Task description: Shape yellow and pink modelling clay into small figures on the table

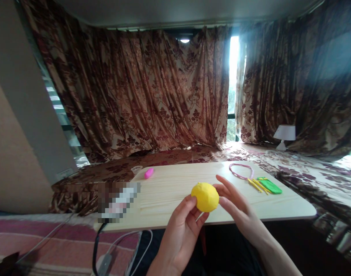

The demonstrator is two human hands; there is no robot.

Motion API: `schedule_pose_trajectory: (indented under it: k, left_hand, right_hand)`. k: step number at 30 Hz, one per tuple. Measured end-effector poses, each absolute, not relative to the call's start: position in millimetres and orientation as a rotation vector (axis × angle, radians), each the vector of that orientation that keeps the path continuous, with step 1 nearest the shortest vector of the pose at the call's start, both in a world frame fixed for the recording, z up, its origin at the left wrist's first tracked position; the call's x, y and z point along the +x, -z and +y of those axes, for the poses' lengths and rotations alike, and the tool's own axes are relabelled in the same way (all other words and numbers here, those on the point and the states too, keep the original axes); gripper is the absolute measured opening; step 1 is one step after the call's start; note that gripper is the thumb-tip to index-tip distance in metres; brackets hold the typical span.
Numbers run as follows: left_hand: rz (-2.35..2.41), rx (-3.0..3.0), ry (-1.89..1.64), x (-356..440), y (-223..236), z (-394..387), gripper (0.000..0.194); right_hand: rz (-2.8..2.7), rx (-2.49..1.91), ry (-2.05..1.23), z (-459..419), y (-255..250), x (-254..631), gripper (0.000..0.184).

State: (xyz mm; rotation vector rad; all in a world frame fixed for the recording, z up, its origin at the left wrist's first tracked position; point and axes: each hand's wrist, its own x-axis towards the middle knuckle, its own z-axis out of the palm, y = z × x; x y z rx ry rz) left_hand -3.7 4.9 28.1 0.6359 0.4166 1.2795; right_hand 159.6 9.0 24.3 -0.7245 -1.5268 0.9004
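Observation:
A yellow ball of what looks like modelling clay [205, 197], slightly lumpy on top, is held above the front edge of the table. My left hand [182, 226] grips it from the left and below, thumb on its near side and fingers curled underneath. To the ball's right is my right hand [237, 205], with fingers stretched out and apart. Its thumb tip comes close to the ball's right side; whether it touches I cannot tell.
On the light wooden table [169, 191] lie a pink lump [149, 173], a pink twisted loop [230, 171], yellow sticks [255, 185] and a green flat piece [271, 186]. A blurred-out object [119, 202] sits at the left edge, with a cable [95, 245] below. A white lamp [284, 133] stands behind.

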Motion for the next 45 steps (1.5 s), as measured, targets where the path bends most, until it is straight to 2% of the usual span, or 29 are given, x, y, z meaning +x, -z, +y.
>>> schedule_pose_trajectory:
  k: [2,5,11,18,26,33,39,45]
  left_hand:
    - [0.432,0.766,-1.290,-2,-29,2,0.016]
    - [0.413,0.871,-1.273,-1,-32,-2,0.018]
    - [0.416,0.933,-1.187,-2,-32,-3,0.024]
    - [0.436,1.007,-1.134,-1,-32,-5,0.024]
    - [0.669,1.170,-1.222,3,-35,-9,0.024]
    - [0.565,1.062,-1.146,-2,-20,6,0.023]
    - [0.628,0.992,-1.080,-4,5,36,0.034]
    - [1.003,1.037,-1.143,-36,22,95,0.041]
  right_hand:
    - [-1.382,-0.680,-1.041,13,-23,159,0.046]
    - [-1.300,-0.597,-1.176,13,-25,156,0.049]
    - [-1.285,-0.521,-1.323,7,-32,156,0.049]
    - [-1.356,-0.578,-1.328,1,-39,160,0.045]
    - [-1.367,-0.727,-1.157,6,-32,157,0.028]
    - [-1.352,-0.760,-1.246,17,-23,158,0.040]
    - [-1.326,-0.761,-1.430,45,1,164,0.050]
    - [-1.397,-1.034,-1.244,84,25,174,0.047]
